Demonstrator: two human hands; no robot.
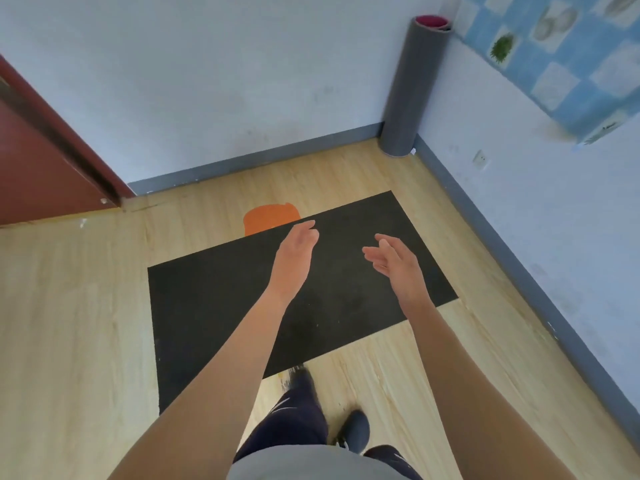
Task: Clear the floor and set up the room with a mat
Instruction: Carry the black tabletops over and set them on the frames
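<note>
A black rectangular mat (214, 306) lies flat on the wooden floor (69, 323), angled toward the room's corner. An orange flat piece (266, 218) pokes out from under its far edge. A rolled grey mat with a pink core (408, 88) stands upright in the corner. My left hand (298, 251) and my right hand (391, 258) are stretched out above the black mat, palms facing each other, fingers relaxed and holding nothing. One of my feet (301, 379) is at the mat's near edge.
A dark red door (41, 161) stands at the left. Pale blue walls with a grey baseboard (512, 265) meet at the corner. A blue patterned sheet (561, 53) hangs on the right wall, with a white socket (480, 157) below it.
</note>
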